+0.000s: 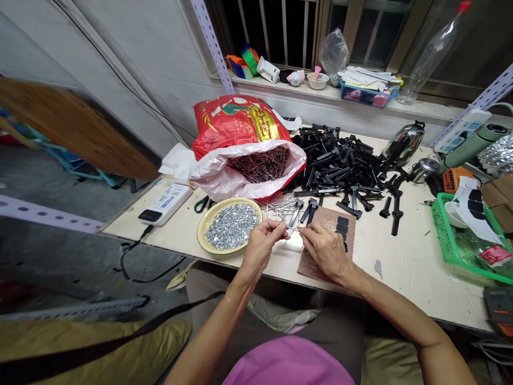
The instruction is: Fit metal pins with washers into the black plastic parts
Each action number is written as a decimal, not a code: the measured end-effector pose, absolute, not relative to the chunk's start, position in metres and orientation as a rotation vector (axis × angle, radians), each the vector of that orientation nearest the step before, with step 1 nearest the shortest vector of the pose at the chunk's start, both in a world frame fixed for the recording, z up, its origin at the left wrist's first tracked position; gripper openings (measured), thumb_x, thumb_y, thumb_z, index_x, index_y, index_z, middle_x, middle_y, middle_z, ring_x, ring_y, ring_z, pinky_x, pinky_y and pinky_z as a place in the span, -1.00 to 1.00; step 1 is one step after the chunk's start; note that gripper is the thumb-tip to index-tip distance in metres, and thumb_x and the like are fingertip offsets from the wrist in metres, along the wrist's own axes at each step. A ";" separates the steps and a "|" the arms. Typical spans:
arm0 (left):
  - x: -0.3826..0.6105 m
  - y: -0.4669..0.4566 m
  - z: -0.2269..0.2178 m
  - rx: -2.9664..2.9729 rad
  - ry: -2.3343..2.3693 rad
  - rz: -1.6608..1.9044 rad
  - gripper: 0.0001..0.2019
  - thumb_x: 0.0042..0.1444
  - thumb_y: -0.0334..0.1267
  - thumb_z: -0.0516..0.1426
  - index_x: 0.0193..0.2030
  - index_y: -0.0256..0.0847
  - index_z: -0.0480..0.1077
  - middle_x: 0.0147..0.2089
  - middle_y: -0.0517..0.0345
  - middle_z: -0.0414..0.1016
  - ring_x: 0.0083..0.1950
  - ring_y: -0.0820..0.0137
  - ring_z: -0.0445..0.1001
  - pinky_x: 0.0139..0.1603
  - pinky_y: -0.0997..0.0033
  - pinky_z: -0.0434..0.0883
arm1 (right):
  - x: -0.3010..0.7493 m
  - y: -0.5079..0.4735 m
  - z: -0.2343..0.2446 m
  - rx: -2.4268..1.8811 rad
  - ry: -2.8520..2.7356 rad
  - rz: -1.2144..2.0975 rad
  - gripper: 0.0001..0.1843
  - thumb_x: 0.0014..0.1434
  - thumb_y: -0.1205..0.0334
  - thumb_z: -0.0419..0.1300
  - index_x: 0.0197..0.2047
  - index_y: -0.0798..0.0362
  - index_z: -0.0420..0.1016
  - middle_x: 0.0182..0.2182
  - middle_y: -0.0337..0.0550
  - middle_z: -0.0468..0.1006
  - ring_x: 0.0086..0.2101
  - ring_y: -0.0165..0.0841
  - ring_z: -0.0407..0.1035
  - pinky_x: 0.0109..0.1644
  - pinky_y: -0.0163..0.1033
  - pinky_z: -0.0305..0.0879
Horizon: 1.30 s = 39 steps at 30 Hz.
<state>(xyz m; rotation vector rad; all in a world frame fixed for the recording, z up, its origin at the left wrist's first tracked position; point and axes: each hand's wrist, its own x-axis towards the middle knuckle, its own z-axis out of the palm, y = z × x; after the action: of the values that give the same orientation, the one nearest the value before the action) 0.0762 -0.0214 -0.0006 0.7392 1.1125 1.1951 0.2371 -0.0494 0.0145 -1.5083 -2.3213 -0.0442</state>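
Between my two hands a thin metal rod (294, 229) spans the gap above the table. My left hand (262, 240) pinches one end, thumb against fingertips. At the other end, the fingertips of my right hand (325, 247) are closed; a small part there is hidden. Under my right forearm and hand lies a brown board (316, 262) with black rounded pads (342, 229). Just left of my left hand is a yellow dish (201, 235) full of small silver metal pieces (232, 225). Loose silver rods (280, 204) and black plastic parts (296, 211) lie just beyond my fingers.
Behind the dish, a red bag (232, 125) opens toward me, filled with reddish-brown rods (260, 163). A heap of black parts (336, 160) spreads beside it. A white power bank (166, 203), scissors (201, 204), green basket (444, 235) and metal kettle (404, 141) also stand on the table.
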 end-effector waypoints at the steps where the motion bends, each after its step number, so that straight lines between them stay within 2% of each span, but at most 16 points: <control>1: 0.077 -0.021 -0.002 0.748 1.111 1.182 -0.65 -0.37 -0.12 0.40 -0.54 -0.28 0.40 -0.59 0.28 0.40 -0.55 0.55 0.39 -0.42 0.48 0.41 | 0.238 -0.050 0.012 -1.488 -2.304 -0.071 -0.75 0.32 0.25 0.01 -0.20 -0.02 0.53 -0.36 -0.23 0.51 -0.44 -0.48 0.38 -0.50 -0.34 0.06; 8: 0.081 -0.018 -0.008 0.714 1.062 1.087 -0.61 -0.41 -0.13 0.41 -0.44 -0.30 0.45 -0.56 0.27 0.41 -0.54 0.55 0.38 -0.39 0.44 0.45 | 0.241 -0.052 0.003 -1.386 -2.204 -0.250 -0.75 0.32 0.32 0.00 -0.26 0.05 0.50 -0.40 -0.21 0.52 -0.43 -0.47 0.38 -0.43 -0.33 0.10; 12: 0.086 -0.021 -0.009 0.734 1.088 1.068 -0.60 -0.42 -0.09 0.41 -0.45 -0.30 0.47 -0.61 0.28 0.40 -0.56 0.53 0.38 -0.40 0.44 0.43 | 0.242 -0.051 0.004 -1.377 -2.184 -0.446 -0.77 0.30 0.35 0.03 -0.34 0.04 0.47 -0.44 -0.22 0.51 -0.43 -0.42 0.32 -0.34 -0.28 0.09; 15: 0.090 -0.024 -0.009 0.787 1.115 1.131 -0.63 -0.39 -0.10 0.40 -0.48 -0.29 0.45 -0.57 0.28 0.43 -0.56 0.55 0.40 -0.42 0.47 0.41 | 0.243 -0.051 0.001 -1.401 -2.185 -0.540 -0.74 0.31 0.32 0.04 -0.40 0.04 0.43 -0.47 -0.20 0.50 -0.42 -0.39 0.28 -0.33 -0.23 0.05; 19: 0.094 -0.027 -0.008 0.852 1.134 1.167 -0.65 -0.33 -0.08 0.37 -0.47 -0.28 0.45 -0.53 0.27 0.44 -0.54 0.53 0.42 -0.40 0.45 0.41 | 0.245 -0.052 -0.003 -1.456 -2.248 -0.475 -0.72 0.34 0.30 -0.01 -0.38 0.03 0.42 -0.47 -0.18 0.48 -0.43 -0.37 0.24 -0.35 -0.20 0.00; 24: 0.093 -0.024 -0.010 0.990 1.157 1.138 -0.71 -0.27 -0.12 0.34 -0.47 -0.27 0.44 -0.56 0.28 0.42 -0.56 0.53 0.40 -0.42 0.47 0.36 | 0.249 -0.053 -0.010 -1.428 -2.224 -0.431 -0.69 0.36 0.27 -0.03 -0.38 0.05 0.43 -0.47 -0.18 0.48 -0.42 -0.39 0.27 -0.33 -0.24 0.06; 29: 0.094 -0.023 -0.014 1.004 1.137 1.062 -0.71 -0.27 -0.11 0.34 -0.48 -0.26 0.43 -0.57 0.28 0.41 -0.58 0.52 0.37 -0.43 0.44 0.36 | 0.255 -0.053 -0.012 -1.395 -2.270 -0.347 -0.75 0.35 0.27 -0.01 -0.30 0.04 0.45 -0.44 -0.19 0.50 -0.40 -0.40 0.31 -0.32 -0.26 0.07; 33: 0.098 -0.024 -0.017 1.006 1.140 1.069 -0.70 -0.27 -0.10 0.33 -0.48 -0.26 0.43 -0.58 0.28 0.40 -0.57 0.51 0.37 -0.42 0.44 0.35 | 0.258 -0.054 -0.011 -1.373 -2.311 -0.468 -0.75 0.33 0.35 0.00 -0.35 0.05 0.43 -0.48 -0.21 0.48 -0.42 -0.39 0.29 -0.32 -0.24 0.03; 39: 0.100 -0.026 -0.014 1.085 1.172 1.069 -0.76 -0.21 -0.12 0.31 -0.48 -0.24 0.44 -0.59 0.29 0.40 -0.56 0.49 0.39 -0.38 0.43 0.36 | 0.257 -0.052 -0.017 -1.413 -2.274 -0.408 -0.66 0.37 0.26 -0.05 -0.41 0.07 0.40 -0.51 -0.18 0.45 -0.43 -0.39 0.29 -0.33 -0.25 0.03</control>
<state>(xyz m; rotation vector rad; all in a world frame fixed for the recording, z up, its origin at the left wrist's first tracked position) 0.1002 -0.0262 -0.0144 1.0850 1.1722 1.0695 0.2566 -0.0525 -0.0172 -1.4125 -2.2744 -0.4082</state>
